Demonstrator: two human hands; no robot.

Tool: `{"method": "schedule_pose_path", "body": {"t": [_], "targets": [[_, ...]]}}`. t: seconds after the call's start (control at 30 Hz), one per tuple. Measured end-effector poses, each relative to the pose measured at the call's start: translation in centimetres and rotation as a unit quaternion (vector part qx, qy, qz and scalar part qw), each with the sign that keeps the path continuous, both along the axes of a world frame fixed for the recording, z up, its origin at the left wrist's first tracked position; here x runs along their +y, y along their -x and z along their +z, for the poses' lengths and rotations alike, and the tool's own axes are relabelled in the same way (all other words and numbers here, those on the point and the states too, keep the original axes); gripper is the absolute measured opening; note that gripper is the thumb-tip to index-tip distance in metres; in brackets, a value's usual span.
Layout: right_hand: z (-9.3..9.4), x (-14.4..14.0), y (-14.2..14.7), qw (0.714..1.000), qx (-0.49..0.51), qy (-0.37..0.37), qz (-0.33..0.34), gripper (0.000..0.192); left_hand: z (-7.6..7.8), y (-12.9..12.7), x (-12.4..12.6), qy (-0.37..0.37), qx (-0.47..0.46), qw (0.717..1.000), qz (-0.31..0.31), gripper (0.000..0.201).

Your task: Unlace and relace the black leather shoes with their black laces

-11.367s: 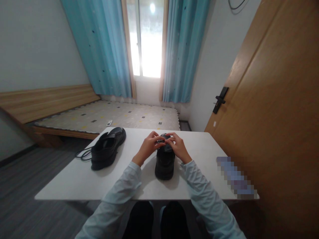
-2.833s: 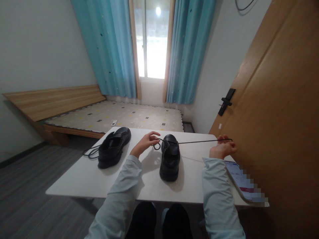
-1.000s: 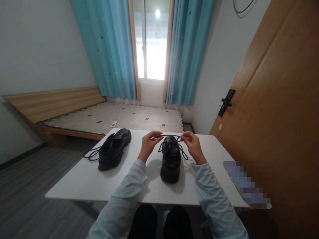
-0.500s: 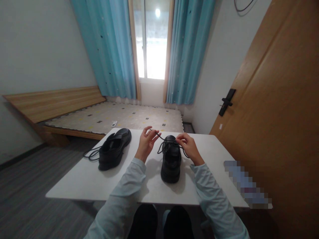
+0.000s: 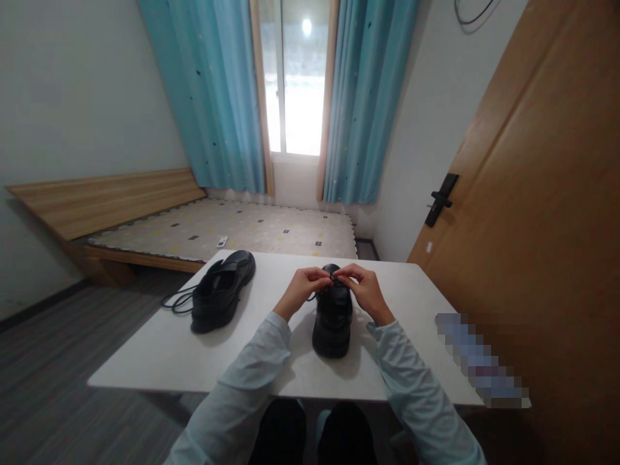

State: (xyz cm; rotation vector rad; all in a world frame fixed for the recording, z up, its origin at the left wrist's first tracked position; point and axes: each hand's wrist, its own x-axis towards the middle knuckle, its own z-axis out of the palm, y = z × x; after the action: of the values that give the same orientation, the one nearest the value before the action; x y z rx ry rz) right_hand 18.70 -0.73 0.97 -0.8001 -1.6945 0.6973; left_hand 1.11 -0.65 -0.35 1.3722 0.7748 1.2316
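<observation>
A black shoe (image 5: 332, 329) stands on the white table (image 5: 285, 371) in front of me, its toe pointing away. Over its front part my two hands meet, fingertips nearly touching. My left hand (image 5: 303, 289) is closed in a pinch at the shoelace. From the other side my right hand (image 5: 364, 289) pinches the lace too, close to the eyelets. Most of the lace is hidden behind the fingers; a bit of loop shows left of the shoe. A second black shoe (image 5: 217, 303) rests on the table to the left, its loose laces (image 5: 178, 302) trailing off its left side.
Beyond the table is a bed (image 5: 232, 223) with a patterned mattress and a small white remote (image 5: 221, 242) on it. A wooden door (image 5: 533, 213) with a black handle stands at the right. A blurred-out item (image 5: 479, 361) lies at the table's right edge.
My left hand has come right and down from beside the shoe, drawing in the lace it held stretched out. Both hands are now together over the shoe's lacing.
</observation>
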Motion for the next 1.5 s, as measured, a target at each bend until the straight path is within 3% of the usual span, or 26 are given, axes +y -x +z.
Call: {"method": "schedule_pose_path", "body": {"t": [0.5, 1.13, 1.33, 1.5], "targets": [[-0.4, 0.1, 0.4, 0.999, 0.024, 0.015, -0.017, 0.011, 0.3, -0.4, -0.2, -0.022, 0.065, 0.997, 0.025, 0.033], [-0.4, 0.0, 0.7, 0.999, 0.006, 0.025, -0.021, 0.018, 0.4, -0.4, -0.2, -0.043, 0.070, 0.996, -0.016, 0.031], [0.1, 0.2, -0.5, 0.997, -0.040, 0.063, 0.014, 0.031, 1.0, 0.0, -0.1, -0.060, 0.016, 0.997, 0.051, 0.026], [-0.3, 0.4, -0.7, 0.992, -0.122, 0.019, 0.000, 0.048, 1.9, 0.2, 0.4, -0.096, -0.002, 0.989, 0.110, 0.024]]}}
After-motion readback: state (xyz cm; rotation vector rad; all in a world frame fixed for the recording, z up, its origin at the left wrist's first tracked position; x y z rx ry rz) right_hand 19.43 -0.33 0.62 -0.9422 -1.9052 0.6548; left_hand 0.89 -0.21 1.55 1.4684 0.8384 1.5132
